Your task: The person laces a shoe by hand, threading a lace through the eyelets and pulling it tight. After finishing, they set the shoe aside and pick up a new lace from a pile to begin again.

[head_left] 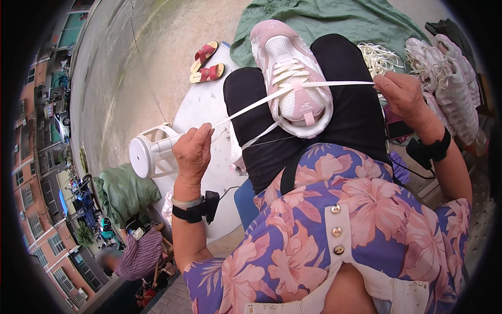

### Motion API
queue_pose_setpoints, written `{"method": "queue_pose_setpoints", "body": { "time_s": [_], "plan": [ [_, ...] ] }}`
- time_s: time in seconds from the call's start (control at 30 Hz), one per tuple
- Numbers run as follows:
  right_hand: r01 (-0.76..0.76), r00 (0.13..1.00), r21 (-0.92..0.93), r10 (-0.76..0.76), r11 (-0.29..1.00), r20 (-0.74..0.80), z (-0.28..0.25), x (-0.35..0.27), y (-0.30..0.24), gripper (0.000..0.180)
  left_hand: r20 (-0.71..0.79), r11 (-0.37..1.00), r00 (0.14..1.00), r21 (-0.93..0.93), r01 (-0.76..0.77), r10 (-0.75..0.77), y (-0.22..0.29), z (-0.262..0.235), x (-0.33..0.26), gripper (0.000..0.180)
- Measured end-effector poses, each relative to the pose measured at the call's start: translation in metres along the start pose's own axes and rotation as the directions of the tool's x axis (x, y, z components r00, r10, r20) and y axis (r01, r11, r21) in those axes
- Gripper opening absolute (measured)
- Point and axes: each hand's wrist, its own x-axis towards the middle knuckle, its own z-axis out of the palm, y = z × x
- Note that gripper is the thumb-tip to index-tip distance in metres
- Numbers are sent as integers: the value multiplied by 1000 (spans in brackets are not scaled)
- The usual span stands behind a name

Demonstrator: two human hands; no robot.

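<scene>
Concrete ground (157, 57): one stretch, under everything. Green cloths, two: one spread at the top (334, 21), one heaped at the left (125, 193). Wearer: one floral shirt (293, 235), two legs in black trousers (350, 89). White sheet (209, 115), one, on the ground left of the knees. Second person (138, 254), one, striped top, far lower left.

Shoe pile (449, 83), one, at the right; several white and pink shoes, overlapping, exact count not possible. Pink-and-white shoe (263, 52), one, in the lap between the thighs, sole down, toe away from the body, heel tab toward it. White plastic frame (141, 157), one, round-ended, just beside the left forearm.

Hands, two, well apart either side of the shoe. Left hand (193, 149): fingers narrowed, pinching one end of the lace. Right hand (401, 97): likewise narrowed, gripping the other end. Red sandals (206, 73), two, near the sheet's upper edge. Lace bundle (379, 58), one, pale, loose, beside the right knee; strands too tangled to count.

White lace (251, 106), one, both ends drawn out taut and meeting over the shoe's tongue. One more white strand (261, 136) crosses the left thigh. Black wrist straps (189, 213), two, one per wrist. Gold buttons (337, 231), three, down the shirt front.
</scene>
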Motion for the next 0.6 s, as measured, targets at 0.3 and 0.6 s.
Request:
{"method": "queue_pose_setpoints", "body": {
  "time_s": [0.3,0.6],
  "plan": [
    [-212,974,40,214,977,-76,0,-48,55,16,-41,967,974,113,226,-223,-56,4,-45,9],
    [-556,810,-21,536,831,-240,-27,-119,170,19,-169,807,808,97,583,-564,-125,-29,-88,24]
  ]
}}
